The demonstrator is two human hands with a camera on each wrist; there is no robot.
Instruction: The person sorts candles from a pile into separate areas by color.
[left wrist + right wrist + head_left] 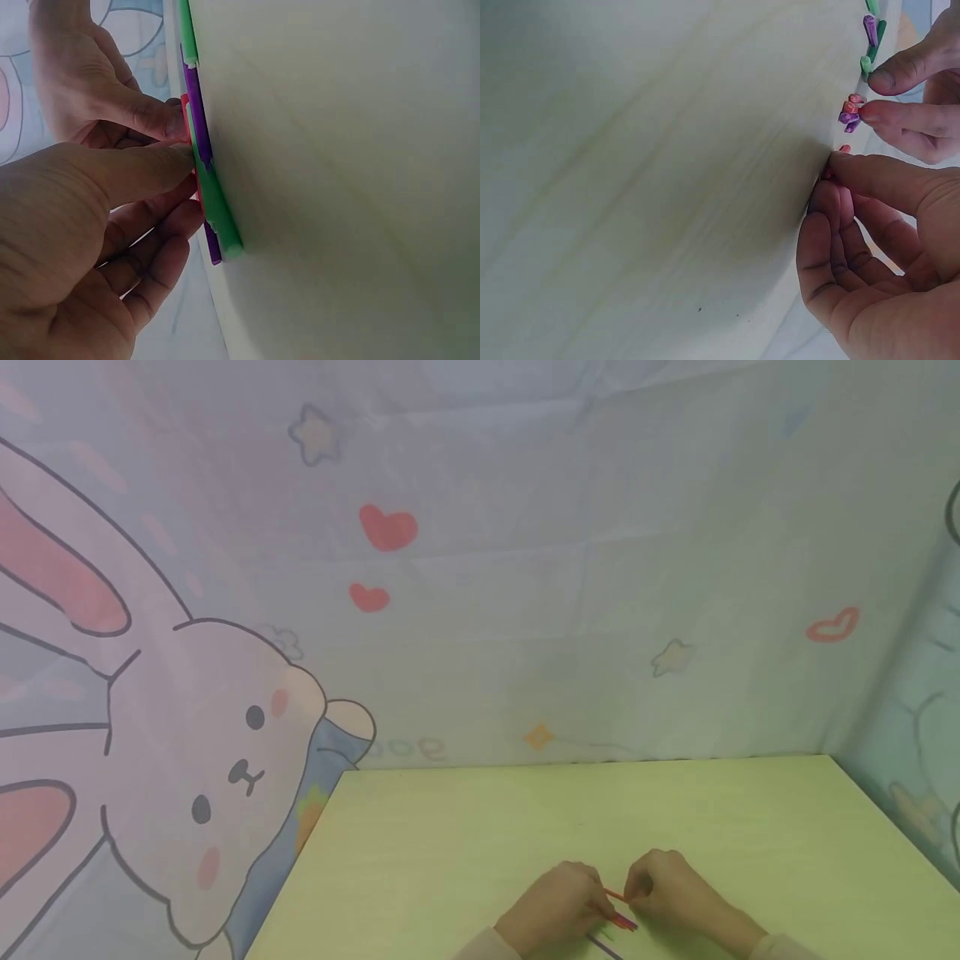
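Note:
In the head view my left hand (558,902) holds a few thin red and purple sticks (624,922) between thumb and fingers, low over the table. Just to its right, my right hand (678,893) pinches a thin red stick (615,894) that spans the gap between the hands. The ends of the small bundle (849,112) show beside the left fingertips in the right wrist view. A purple stick (197,112) and a green stick (219,214) lie close to the left thumb in the left wrist view. Most of the red stick is hidden by fingers.
Another purple stick (603,947) lies on the pale table (450,843) below the hands. A further green stick (187,34) is at the top of the left wrist view. Behind the table hangs a printed cloth (525,610) with a rabbit, hearts and stars.

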